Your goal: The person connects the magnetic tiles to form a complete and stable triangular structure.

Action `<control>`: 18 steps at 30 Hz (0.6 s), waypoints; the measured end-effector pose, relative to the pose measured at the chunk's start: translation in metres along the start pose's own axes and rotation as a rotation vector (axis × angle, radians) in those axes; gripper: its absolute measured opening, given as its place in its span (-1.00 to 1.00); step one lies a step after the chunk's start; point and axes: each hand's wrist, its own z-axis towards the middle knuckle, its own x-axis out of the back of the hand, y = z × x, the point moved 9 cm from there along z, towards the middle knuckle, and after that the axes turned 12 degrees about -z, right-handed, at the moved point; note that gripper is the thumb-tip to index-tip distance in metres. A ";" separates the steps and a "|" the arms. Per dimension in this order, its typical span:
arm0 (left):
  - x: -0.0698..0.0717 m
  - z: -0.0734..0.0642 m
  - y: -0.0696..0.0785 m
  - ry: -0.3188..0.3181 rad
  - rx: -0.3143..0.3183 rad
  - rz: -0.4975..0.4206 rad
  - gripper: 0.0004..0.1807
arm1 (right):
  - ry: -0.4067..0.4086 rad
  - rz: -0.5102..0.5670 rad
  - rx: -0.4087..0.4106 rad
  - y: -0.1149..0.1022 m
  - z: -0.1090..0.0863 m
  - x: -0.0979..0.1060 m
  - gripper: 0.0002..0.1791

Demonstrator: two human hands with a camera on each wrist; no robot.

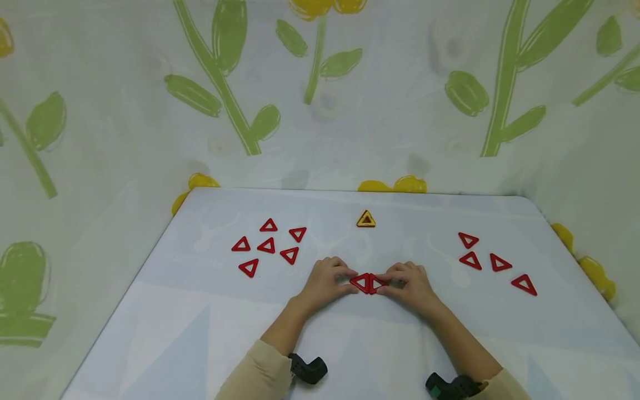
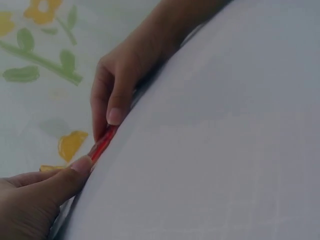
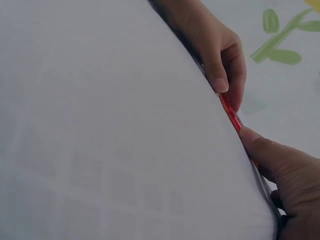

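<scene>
Pinching the left red triangle (image 1: 366,284) in my left grip (image 1: 327,281), the right red triangle (image 1: 373,284) in my right grip (image 1: 413,286), I hold them edge to edge on the surface (image 1: 380,344); likely light and stiff, they seem best held near outer corners.

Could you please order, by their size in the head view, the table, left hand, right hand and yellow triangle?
Largest to smallest:
1. Table
2. Left hand and right hand: they look alike, so I leave them unranked
3. Yellow triangle
</scene>
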 end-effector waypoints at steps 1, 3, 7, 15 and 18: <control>0.001 -0.001 0.001 0.011 -0.009 -0.017 -0.67 | 0.003 -0.002 0.006 0.000 -0.001 0.000 -0.69; 0.003 -0.005 0.000 0.020 -0.004 -0.067 -0.69 | 0.010 0.002 0.017 -0.001 -0.002 0.001 -0.68; 0.006 -0.009 -0.014 0.015 0.141 -0.244 -0.68 | 0.023 0.015 0.023 0.002 -0.004 0.003 -0.68; 0.058 -0.023 -0.038 0.234 0.275 -0.244 -0.55 | 0.051 0.048 0.044 0.003 -0.004 0.002 -0.69; 0.080 -0.028 -0.045 0.270 0.280 -0.142 -0.48 | 0.063 0.056 0.059 0.000 -0.005 0.004 -0.69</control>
